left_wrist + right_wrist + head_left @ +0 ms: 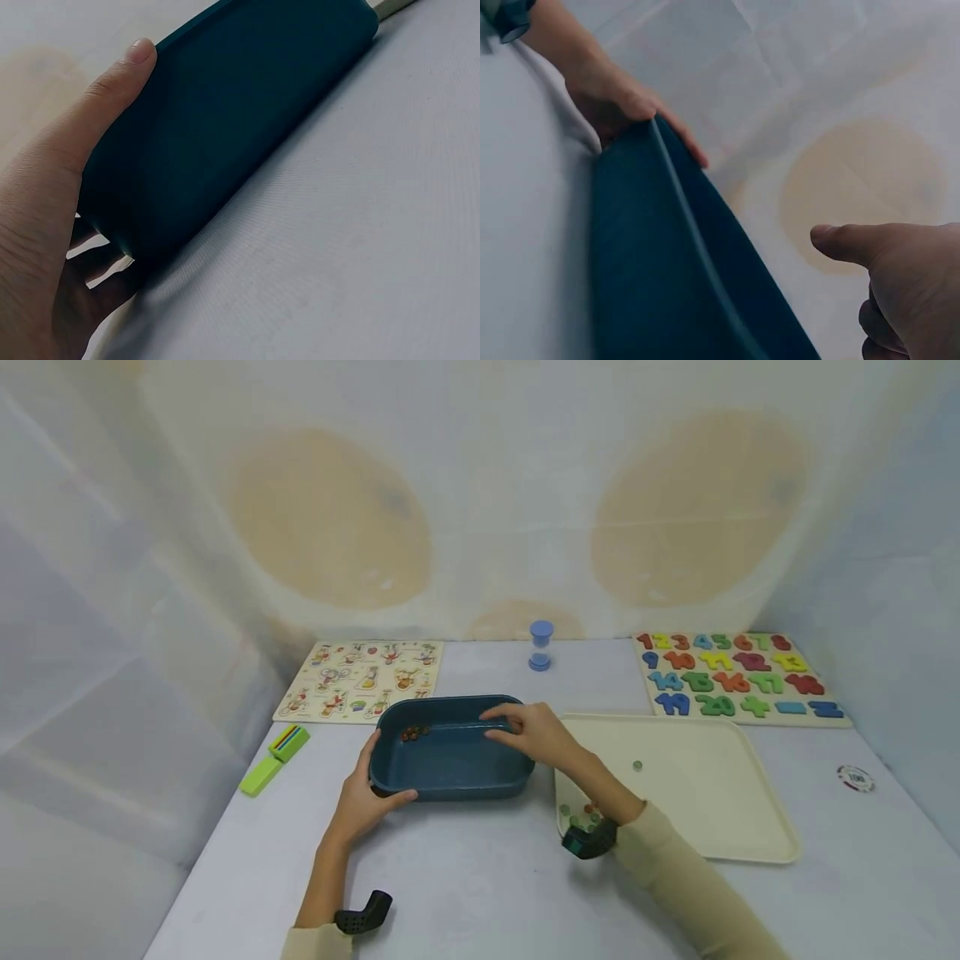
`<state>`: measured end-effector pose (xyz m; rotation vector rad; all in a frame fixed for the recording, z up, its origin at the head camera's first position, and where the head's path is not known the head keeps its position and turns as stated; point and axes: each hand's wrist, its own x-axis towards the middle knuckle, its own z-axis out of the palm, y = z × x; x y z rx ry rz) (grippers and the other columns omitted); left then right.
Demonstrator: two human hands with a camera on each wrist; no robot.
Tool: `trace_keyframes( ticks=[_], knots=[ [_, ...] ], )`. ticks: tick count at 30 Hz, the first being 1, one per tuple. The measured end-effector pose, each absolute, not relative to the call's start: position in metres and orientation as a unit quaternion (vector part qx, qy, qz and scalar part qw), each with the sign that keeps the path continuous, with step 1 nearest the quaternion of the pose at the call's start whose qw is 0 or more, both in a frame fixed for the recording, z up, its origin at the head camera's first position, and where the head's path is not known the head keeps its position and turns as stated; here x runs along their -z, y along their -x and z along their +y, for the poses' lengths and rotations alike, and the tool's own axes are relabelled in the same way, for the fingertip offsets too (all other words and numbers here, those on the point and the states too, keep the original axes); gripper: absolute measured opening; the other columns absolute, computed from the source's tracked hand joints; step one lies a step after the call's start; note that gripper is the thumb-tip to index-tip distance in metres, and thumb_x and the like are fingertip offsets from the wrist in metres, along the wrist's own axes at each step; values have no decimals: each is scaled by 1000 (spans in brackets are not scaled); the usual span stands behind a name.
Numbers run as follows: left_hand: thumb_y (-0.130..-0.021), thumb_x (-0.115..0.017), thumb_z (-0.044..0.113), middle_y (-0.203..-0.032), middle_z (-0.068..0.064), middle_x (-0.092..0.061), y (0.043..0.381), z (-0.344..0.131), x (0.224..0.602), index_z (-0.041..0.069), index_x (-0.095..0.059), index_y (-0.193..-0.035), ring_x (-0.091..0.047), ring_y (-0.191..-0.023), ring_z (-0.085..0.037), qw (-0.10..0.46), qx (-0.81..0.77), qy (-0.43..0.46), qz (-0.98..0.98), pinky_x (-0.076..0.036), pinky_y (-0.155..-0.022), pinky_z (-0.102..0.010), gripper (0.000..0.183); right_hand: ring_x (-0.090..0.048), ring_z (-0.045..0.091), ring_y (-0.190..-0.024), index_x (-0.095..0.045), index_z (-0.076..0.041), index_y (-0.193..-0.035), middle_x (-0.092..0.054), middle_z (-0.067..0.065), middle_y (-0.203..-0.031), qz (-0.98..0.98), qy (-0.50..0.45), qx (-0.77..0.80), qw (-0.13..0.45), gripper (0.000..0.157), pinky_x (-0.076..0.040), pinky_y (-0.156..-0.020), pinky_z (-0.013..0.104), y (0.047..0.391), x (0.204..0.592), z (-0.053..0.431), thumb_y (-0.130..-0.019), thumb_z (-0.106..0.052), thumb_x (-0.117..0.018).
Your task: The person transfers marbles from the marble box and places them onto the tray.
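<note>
A dark blue basin [450, 760] stands mid-table with a few small brown beads [414, 732] in its far left corner. My left hand [371, 793] grips the basin's near left corner, thumb on the front wall [139, 56] and fingers under the side. My right hand [525, 732] hovers over the basin's far right rim with the thumb [847, 241] stretched out and the fingers loosely curled; I see nothing in it. In the right wrist view the basin [652, 262] fills the lower left, with the left hand [615, 101] at its far end.
A cream tray [697, 810] lies right of the basin, with a few beads [581, 817] in its near left corner and one more [637, 766] further in. Behind are a picture puzzle [360, 681], a blue sand timer [541, 646] and a number puzzle [738, 681]. Green blocks [273, 758] lie left, a chip [856, 778] right.
</note>
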<state>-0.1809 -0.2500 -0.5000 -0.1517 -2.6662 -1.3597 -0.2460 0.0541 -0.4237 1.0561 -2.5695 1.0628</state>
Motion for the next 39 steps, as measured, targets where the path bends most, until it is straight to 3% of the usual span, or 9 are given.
trace_keyframes(
  ticks=[6, 11, 15, 19, 22, 24, 34, 39],
  knots=[
    [-64, -78, 42, -147, -7, -21, 180, -249, 499, 37, -6, -142, -27, -130, -35, 73, 447, 59, -890, -29, -96, -59, 106, -23, 8, -40, -59, -15, -117, -28, -5, -47, -869, -366, -330, 51, 37, -23, -42, 20, 276, 417, -12, -83, -28, -64],
    [-65, -78, 42, -147, -8, -21, 179, -250, 499, 38, -6, -142, -27, -130, -34, 80, 443, 57, -891, -30, -97, -58, 106, -24, 7, -38, -60, -18, -117, -30, -7, -45, -884, -362, -296, -3, 35, -23, -40, 18, 297, 433, -48, -83, -30, -63],
    [-65, -77, 41, -147, -10, -21, 179, -251, 500, 37, -5, -142, -27, -130, -35, 78, 444, 63, -890, -30, -96, -59, 105, -27, 6, -38, -61, -19, -116, -41, -1, -46, -896, -349, -269, -48, 35, -26, -38, 18, 306, 448, -60, -83, -30, -63],
    [-65, -77, 42, -146, -10, -23, 180, -250, 500, 37, -7, -142, -28, -130, -34, 75, 447, 59, -889, -31, -96, -58, 105, -39, 6, -46, -62, -21, -115, -63, -1, -74, -910, -332, -237, -69, 35, -35, -46, 19, 310, 458, -62, -81, -31, -65],
    [-64, -78, 42, -146, -9, -23, 180, -249, 499, 37, -8, -142, -28, -130, -33, 76, 448, 55, -889, -31, -96, -57, 105, -51, 5, -59, -63, -22, -112, -66, -4, -94, -916, -329, -219, -67, 33, -42, -56, 20, 311, 462, -62, -81, -32, -66],
    [-64, -78, 42, -146, -9, -23, 179, -249, 499, 37, -8, -143, -28, -130, -34, 77, 448, 56, -889, -30, -97, -58, 105, -55, 5, -65, -65, -23, -109, -66, -5, -97, -917, -334, -208, -67, 29, -44, -60, 20, 311, 465, -62, -81, -32, -65],
    [-65, -77, 42, -147, -9, -21, 180, -252, 497, 38, -6, -142, -26, -131, -35, 72, 447, 60, -889, -29, -97, -58, 105, -55, 2, -66, -66, -25, -96, -64, -8, -87, -906, -373, -194, -52, 19, -46, -61, 18, 312, 471, -65, -82, -37, -62],
    [-65, -77, 41, -147, -9, -21, 180, -250, 497, 38, -7, -142, -26, -131, -34, 69, 455, 60, -886, -29, -98, -57, 104, -45, 4, -52, -66, -24, -95, -61, -8, -73, -881, -407, -240, -25, 16, -38, -51, 18, 307, 460, -50, -82, -34, -63]
  ],
)
